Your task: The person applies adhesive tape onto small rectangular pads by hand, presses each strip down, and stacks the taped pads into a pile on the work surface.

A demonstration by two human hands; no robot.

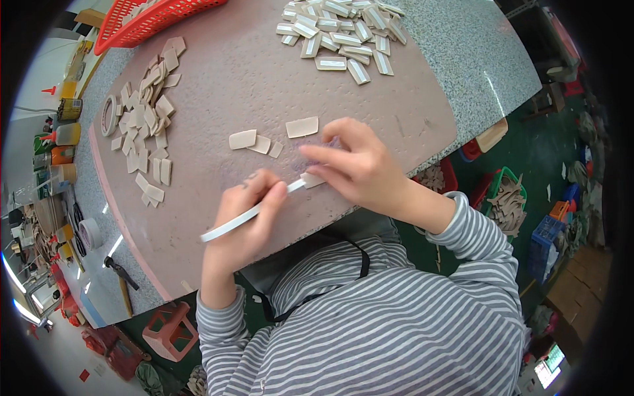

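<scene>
My left hand [239, 228] is closed on a long narrow white strip [228, 229], which slants across the fingers with one end toward my right hand. My right hand [362, 165] pinches a small beige flat piece [312, 179] near the table's front edge, and the strip's end meets that piece. Whether it is stuck on, I cannot tell. Just beyond my hands lie several loose beige pieces [242, 139], with another beige rectangle [302, 127] beside my right fingers.
A heap of beige pieces with white strips [343, 33] lies at the far side; plain pieces [142, 112] spread at left beside a tape roll [109, 115]. A red basket [152, 23] stands far left. A hammer [122, 280] rests at the left edge; a stool [170, 330] stands below.
</scene>
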